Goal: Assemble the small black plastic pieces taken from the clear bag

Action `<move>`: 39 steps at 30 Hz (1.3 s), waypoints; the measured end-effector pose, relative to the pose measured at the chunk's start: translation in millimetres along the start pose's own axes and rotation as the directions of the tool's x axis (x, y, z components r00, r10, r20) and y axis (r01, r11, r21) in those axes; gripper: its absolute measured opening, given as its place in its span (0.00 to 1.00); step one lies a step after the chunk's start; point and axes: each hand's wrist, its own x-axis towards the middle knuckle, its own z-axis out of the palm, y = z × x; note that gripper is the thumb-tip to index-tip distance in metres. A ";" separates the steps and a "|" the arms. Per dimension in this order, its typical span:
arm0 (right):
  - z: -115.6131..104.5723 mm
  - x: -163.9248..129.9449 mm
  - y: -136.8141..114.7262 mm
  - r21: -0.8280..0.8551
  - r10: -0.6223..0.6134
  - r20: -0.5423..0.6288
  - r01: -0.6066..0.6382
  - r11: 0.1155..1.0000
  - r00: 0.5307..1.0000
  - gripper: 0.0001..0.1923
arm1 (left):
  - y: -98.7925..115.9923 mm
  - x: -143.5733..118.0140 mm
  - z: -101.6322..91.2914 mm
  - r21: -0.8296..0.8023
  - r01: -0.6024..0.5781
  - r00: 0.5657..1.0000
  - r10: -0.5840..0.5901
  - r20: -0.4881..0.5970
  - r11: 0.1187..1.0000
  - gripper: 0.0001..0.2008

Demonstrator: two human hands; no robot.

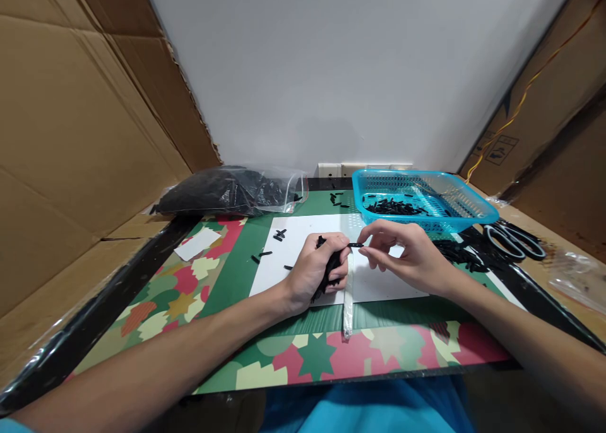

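My left hand (315, 262), closed in a fist, holds a bunch of small slim black pieces (326, 278) that stick out between its fingers. From the thumb side of that fist one black piece (356, 245) points to the right. The thumb and forefinger of my right hand (402, 250) pinch its outer end, so it bridges both hands. Below them a narrow whitish strip (348, 307) lies across the white sheet (379, 281) and down over the green board. Whether the strip touches my left hand is hidden.
A blue basket (426, 218) with many black pieces stands at the back right, near black-handled scissors (514, 240). More black pieces (461, 255) lie heaped beside it. A bulging plastic bag (227, 190) sits back left. Loose pieces (279, 234) and a white card (197, 243) lie left.
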 end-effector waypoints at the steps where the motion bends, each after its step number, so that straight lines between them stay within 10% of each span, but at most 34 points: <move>1: -0.1 0.0 -0.1 -0.001 0.001 -0.001 -0.001 1.000 1.000 0.08 | -0.1 -0.1 -0.1 -0.003 0.000 1.000 0.000 0.003 1.000 0.19; 39: -1.9 -0.5 -2.1 -0.023 -0.046 -0.043 0.045 0.999 0.998 0.03 | -1.9 -3.8 -0.6 -0.016 -0.043 0.996 0.044 0.080 0.999 0.20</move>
